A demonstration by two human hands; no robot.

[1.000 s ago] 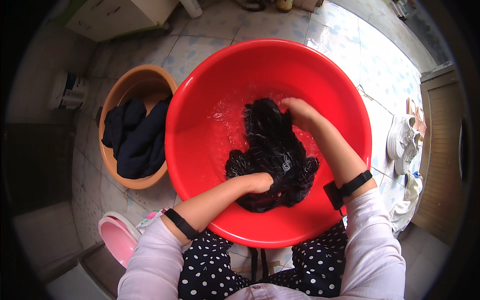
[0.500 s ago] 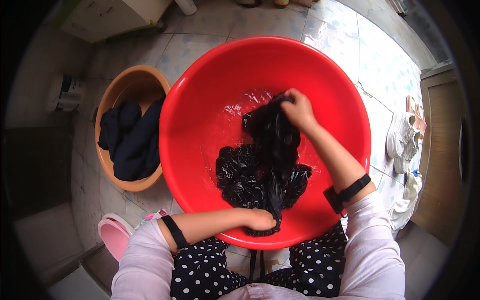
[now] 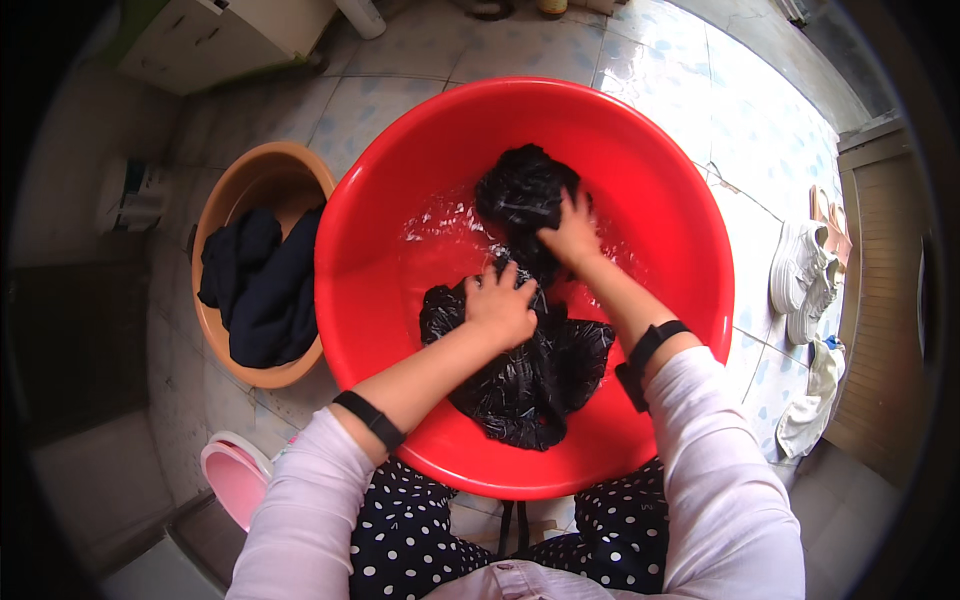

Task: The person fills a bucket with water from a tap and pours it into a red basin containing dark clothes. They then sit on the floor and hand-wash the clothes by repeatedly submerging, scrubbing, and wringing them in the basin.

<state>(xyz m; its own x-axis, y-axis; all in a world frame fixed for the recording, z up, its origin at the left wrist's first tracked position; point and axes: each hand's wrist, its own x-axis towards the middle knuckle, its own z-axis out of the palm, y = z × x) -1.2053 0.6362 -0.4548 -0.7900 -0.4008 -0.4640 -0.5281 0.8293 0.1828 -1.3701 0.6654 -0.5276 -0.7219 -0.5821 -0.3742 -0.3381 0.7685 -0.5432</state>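
A wet black garment (image 3: 525,385) lies in a large red basin (image 3: 390,200) with shallow water around it. Its far end is bunched up near the middle of the basin. On the middle of the cloth rests my left hand (image 3: 500,308), fingers spread over the fabric. My right hand (image 3: 574,235) is at the bunched far end, touching its near right side with the fingers apart and a little blurred. Neither hand has its fingers wrapped round the cloth.
Left of the red basin stands an orange basin (image 3: 210,310) holding dark navy cloth (image 3: 265,300). A pink basin (image 3: 235,480) is at the lower left. White shoes (image 3: 800,270) and a pale cloth (image 3: 812,400) lie on the tiled floor at right. A cabinet (image 3: 220,40) stands at the far left.
My left hand has let go of the garment's near end and moved up onto its middle. My right hand has come slightly nearer, its fingers now apart. The far end is bunched more.
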